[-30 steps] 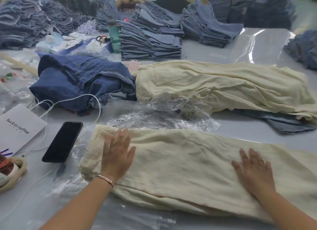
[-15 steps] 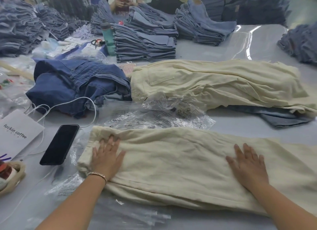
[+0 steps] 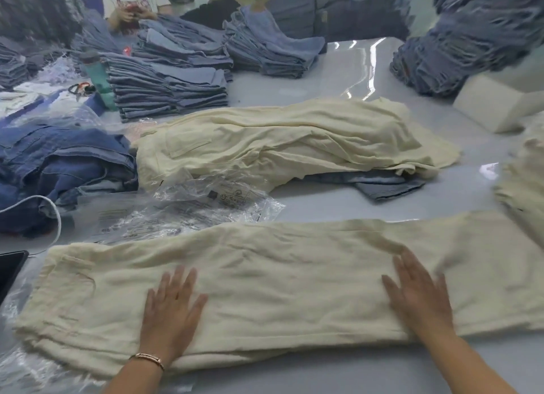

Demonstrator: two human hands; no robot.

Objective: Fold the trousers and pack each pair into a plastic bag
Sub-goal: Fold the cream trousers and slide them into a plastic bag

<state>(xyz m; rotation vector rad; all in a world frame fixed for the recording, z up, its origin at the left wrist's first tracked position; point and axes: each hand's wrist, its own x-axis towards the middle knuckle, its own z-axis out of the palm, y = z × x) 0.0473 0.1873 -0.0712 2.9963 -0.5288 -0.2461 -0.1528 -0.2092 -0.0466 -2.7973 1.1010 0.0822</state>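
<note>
While the cream trousers (image 3: pixel 282 279) lie stretched flat along the near edge of the bench (image 3: pixel 338 205), both hands rest on top of them, palms down. Left hand (image 3: pixel 170 314): fingers straight and spread, pressing the cloth toward the waist end, holding nothing; a thin bracelet (image 3: pixel 148 359) sits at the wrist. Right hand (image 3: pixel 418 295): fingers straight and close together, flat on the leg part, also holding nothing. Waist end with a pocket seam points to the bench's left edge; the legs run off toward the right edge.

Just behind the trousers, a crumpled plastic bag (image 3: pixel 206 202) with printed marks lies on the bench, touching or nearly touching the cloth's far hem (cannot tell which). Farther back, a second heap of cream trousers (image 3: pixel 288 140) lies loosely piled, with a bit of folded denim (image 3: pixel 385 184) showing under its right end. To its left, a rumpled pile of dark blue jeans (image 3: pixel 61 161), with a white cable (image 3: pixel 44 205) looping in front of it. A dark phone (image 3: pixel 10 268) shows partly at the left edge.

Along the far side: neat stacks of folded pale jeans (image 3: pixel 167 90), a green bottle (image 3: pixel 100 78) beside the nearest stack, and scissors (image 3: pixel 81 88) near the bottle. Another person (image 3: pixel 132 8) stands at the far left corner, hands together. A white block (image 3: pixel 494 102) sits toward the right edge; more cream cloth (image 3: pixel 527 193) is blurred at the right edge.
</note>
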